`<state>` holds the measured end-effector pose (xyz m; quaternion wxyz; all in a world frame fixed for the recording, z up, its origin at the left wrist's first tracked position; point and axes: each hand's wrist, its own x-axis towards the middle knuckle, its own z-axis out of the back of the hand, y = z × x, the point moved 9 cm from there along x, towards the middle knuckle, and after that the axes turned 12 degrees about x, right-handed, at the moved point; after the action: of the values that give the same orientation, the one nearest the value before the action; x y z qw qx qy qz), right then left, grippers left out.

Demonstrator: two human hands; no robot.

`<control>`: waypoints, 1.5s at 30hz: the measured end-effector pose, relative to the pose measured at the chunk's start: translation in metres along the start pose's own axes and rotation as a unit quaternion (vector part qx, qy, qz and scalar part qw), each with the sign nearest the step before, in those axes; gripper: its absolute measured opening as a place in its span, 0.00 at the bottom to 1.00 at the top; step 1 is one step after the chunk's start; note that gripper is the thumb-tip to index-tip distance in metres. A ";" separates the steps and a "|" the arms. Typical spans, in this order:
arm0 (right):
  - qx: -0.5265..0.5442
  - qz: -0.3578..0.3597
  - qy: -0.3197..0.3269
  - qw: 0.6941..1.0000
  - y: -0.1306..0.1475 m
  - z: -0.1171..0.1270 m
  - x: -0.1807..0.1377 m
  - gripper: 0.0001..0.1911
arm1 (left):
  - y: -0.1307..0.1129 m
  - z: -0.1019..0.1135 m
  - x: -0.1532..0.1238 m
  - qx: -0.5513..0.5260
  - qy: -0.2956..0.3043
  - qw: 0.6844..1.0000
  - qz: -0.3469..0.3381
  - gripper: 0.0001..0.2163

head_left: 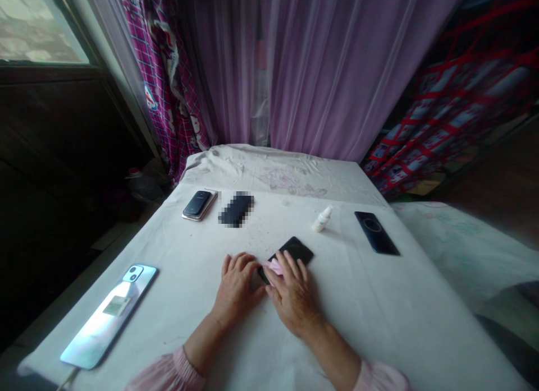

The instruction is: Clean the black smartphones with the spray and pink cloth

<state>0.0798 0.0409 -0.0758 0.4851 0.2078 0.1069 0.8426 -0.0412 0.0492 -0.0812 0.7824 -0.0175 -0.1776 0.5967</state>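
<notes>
A black smartphone (300,248) lies flat on the white-covered table (202,323), between and just beyond my two hands. My left hand (236,284) rests on the table with its fingers curved, its index finger and thumb around the phone's near left end. A crumpled pink cloth (274,266) is under the fingers of my right hand (293,293), pressed against the phone's dark surface. My right hand covers much of the phone's near part. Beyond it, a small white bottle (322,219) with a pointed top stands upright.
A shiny light-blue phone (105,323) with a cable lies at the front left. Farther back are two stacked phones (197,203) and a blurred-out dark object (236,210). A dark-blue phone (376,232) lies to the right. Purple curtains (320,71) hang behind the table.
</notes>
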 end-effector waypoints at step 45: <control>-0.013 0.007 -0.057 0.998 -0.037 0.023 0.005 0.18 | -0.003 -0.008 0.004 -0.005 0.062 0.997 -0.045 0.15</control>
<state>0.1171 0.0634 -0.0681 0.4875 0.2498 0.0667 0.8340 -0.0353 0.0539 -0.0867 0.8179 -0.0504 -0.1318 0.5578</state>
